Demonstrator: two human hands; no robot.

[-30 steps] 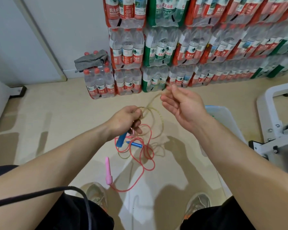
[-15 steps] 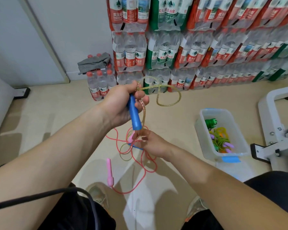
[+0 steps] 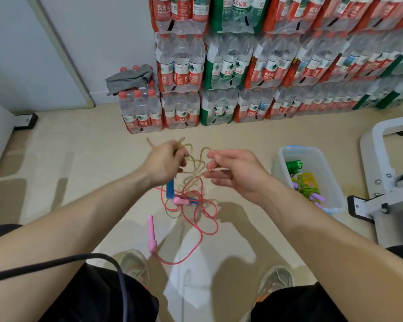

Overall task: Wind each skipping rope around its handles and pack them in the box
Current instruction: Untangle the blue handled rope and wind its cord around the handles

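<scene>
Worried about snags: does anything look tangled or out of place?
Yes. The yellowish rope that the left hand and right hand hold runs down into loops of the pink rope on the floor, where a blue handle lies; they look entangled. A grey cloth sits atop a bottle pack.

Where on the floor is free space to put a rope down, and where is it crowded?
Bare floor lies left of the left hand, below the bottle packs; a bare strip also runs from there toward the box. Below that hand it is crowded: the tangle of ropes and a pink handle.
</scene>
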